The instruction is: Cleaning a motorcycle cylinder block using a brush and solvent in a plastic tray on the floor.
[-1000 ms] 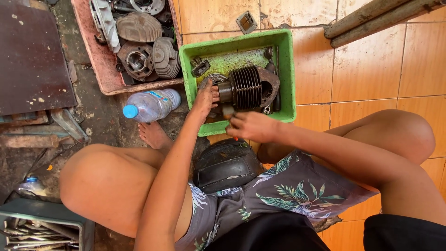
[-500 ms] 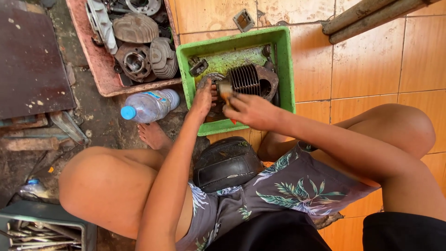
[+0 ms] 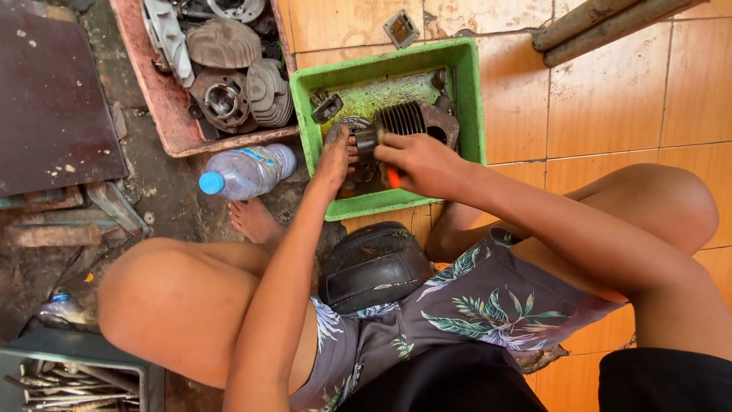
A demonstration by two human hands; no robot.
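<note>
1. A red tray (image 3: 164, 130) of dark, finned engine parts is seen on the floor at upper left.
2. A clear plastic bottle (image 3: 248, 169) with a blue cap is laid on its side just below the red tray, near a bare foot (image 3: 255, 221).
3. The left hand (image 3: 335, 156) is placed inside the green tray (image 3: 473, 99); its fingers are curled closed on a small round metal part (image 3: 364, 141) at the end of the finned cylinder.
4. The finned cylinder (image 3: 404, 120), dark and ribbed, is lying in the middle of the green tray, touched by both hands.
5. The right hand (image 3: 419, 160) is laid against the cylinder's near side; its fingers are closed around an orange-handled tool (image 3: 393, 177), of which only the handle shows.
6. A black rounded cover (image 3: 374, 267) is lying between the knees, just below the green tray.
</note>
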